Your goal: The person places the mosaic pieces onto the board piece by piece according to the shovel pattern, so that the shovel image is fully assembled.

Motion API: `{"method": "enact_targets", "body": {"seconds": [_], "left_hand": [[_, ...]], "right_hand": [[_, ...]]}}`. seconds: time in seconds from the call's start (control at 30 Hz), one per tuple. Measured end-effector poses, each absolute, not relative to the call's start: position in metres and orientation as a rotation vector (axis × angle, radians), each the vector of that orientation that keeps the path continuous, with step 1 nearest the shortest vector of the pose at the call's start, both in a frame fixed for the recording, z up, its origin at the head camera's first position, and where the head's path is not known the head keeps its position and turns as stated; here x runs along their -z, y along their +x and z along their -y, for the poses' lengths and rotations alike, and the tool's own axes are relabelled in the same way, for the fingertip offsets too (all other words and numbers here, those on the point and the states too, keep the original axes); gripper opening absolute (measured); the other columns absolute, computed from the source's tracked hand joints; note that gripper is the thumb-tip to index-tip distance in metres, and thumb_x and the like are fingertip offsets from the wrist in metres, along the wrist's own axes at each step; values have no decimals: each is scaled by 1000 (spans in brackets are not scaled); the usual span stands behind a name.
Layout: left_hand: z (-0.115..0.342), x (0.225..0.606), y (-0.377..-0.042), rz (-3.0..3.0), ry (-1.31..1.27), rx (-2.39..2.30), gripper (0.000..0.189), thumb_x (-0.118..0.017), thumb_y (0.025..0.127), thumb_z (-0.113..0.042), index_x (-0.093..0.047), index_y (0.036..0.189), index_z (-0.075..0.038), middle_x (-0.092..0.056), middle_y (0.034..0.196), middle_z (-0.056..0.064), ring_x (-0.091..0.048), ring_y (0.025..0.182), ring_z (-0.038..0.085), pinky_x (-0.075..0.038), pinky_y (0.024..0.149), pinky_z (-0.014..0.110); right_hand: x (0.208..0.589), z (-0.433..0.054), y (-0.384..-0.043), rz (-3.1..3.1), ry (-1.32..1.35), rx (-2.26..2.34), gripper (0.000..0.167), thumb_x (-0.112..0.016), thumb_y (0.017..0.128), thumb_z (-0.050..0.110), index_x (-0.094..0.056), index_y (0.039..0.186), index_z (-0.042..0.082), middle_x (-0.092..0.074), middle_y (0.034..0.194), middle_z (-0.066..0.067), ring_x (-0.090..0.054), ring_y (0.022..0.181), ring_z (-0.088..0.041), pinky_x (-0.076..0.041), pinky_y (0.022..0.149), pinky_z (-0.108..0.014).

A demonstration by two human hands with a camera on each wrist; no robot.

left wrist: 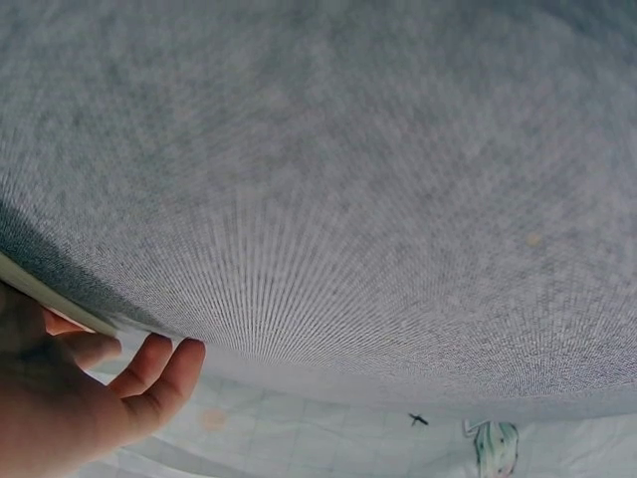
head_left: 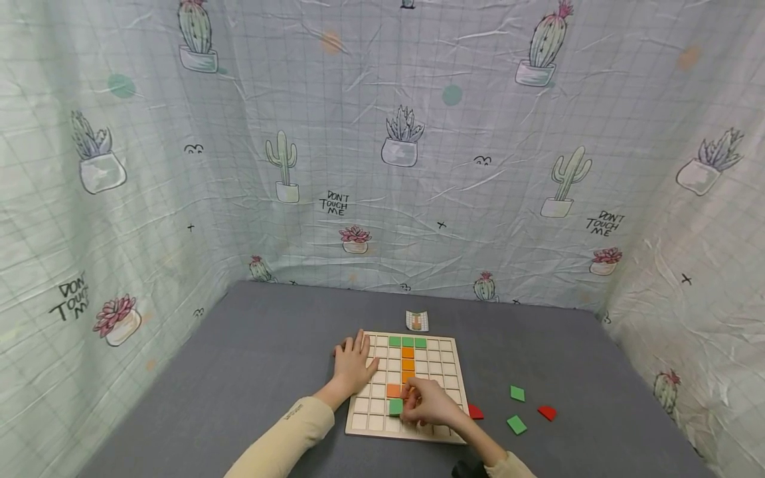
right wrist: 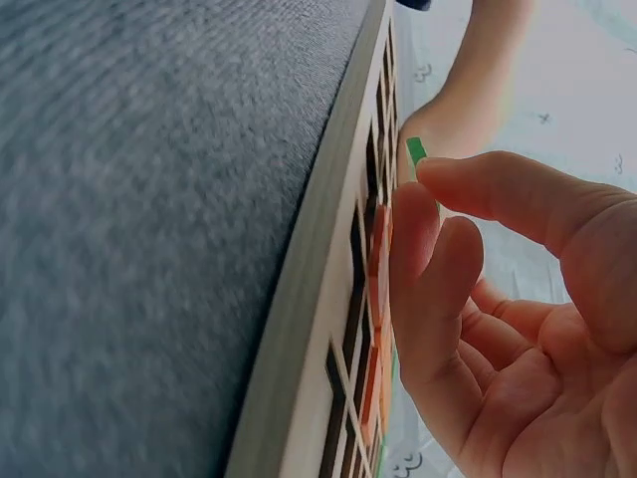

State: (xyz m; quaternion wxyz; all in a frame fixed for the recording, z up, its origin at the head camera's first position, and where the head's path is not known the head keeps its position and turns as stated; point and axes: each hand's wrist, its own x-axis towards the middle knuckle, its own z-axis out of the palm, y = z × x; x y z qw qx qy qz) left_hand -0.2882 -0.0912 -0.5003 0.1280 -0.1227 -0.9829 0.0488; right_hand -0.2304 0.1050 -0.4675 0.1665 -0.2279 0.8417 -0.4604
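A square wooden grid board lies on the table with green tiles along its far side and a column of orange tiles below them. My left hand rests over the board's left edge, thumb on the grid; its fingertips show at the rim in the left wrist view. Low over the board, my right hand pinches a green tile between thumb and forefinger. Left of these fingers an orange-red tile sits in the grid. The right hand hides some cells behind it.
Right of the board lie two loose green tiles and a red piece. Another red piece is by the board's right edge. A small patterned card lies beyond the board. Printed cloth hangs around the grey table.
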Motion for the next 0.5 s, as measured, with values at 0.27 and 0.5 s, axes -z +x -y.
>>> {"method": "enact_targets", "body": {"seconds": [0.27,0.5], "left_hand": [[90,500,-288,2858,-359,-141,59,-37,91,-49,-41,134,-9,-38,140,10,-44,104,30,-36,67,46],[92,502,-289,2872,-360,-128,59,-36,91,-49,-40,135,-9,-37,141,10,-43,107,30,-36,69,46]], "right_hand": [[472,-99,-232,-2456,-644,1301,25,-73,66,3,-55,83,-2,-56,59,-1,-49,46,-7,-41,39,-20],[474,-98,-233,-2476,-637,1288,23,-72,68,5,-56,84,-1,-56,57,0,-48,44,-7,-41,39,-20]]}}
